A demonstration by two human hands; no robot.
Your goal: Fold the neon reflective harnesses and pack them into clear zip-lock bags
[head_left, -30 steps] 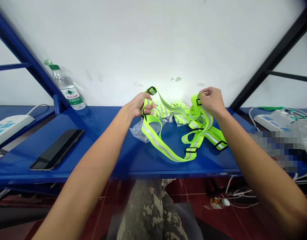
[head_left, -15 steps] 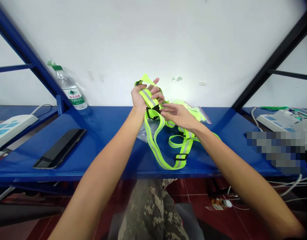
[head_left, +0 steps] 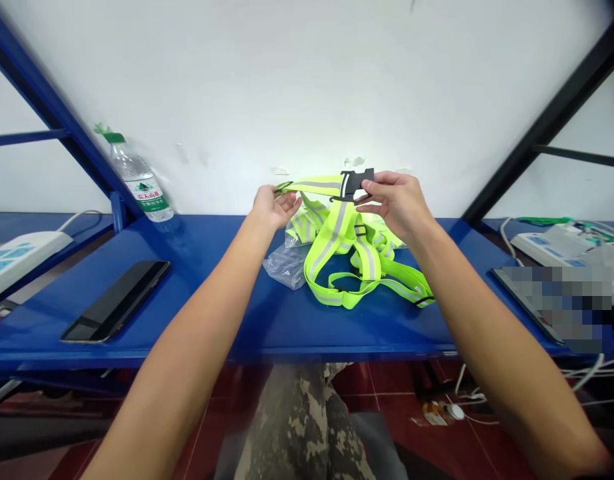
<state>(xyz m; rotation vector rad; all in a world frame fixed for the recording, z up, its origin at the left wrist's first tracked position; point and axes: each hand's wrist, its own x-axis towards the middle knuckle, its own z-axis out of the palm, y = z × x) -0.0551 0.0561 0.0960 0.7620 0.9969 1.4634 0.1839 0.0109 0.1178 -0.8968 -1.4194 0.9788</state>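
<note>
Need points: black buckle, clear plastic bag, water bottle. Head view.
Black buckle (head_left: 357,183): head view, on its flat body.
Clear plastic bag (head_left: 285,267): head view, on its crumpled lower part.
Water bottle (head_left: 143,189): head view, on its label.

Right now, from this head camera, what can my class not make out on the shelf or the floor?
Flat device at right: a pixelated patch blurs most of it.
Black buckle: the right hand covers part of it.
Yellow strap: the left hand hides part of it.
Clear plastic bag: the reflective vest covers part of it.
Small packet on the floor: too small to read.
</note>
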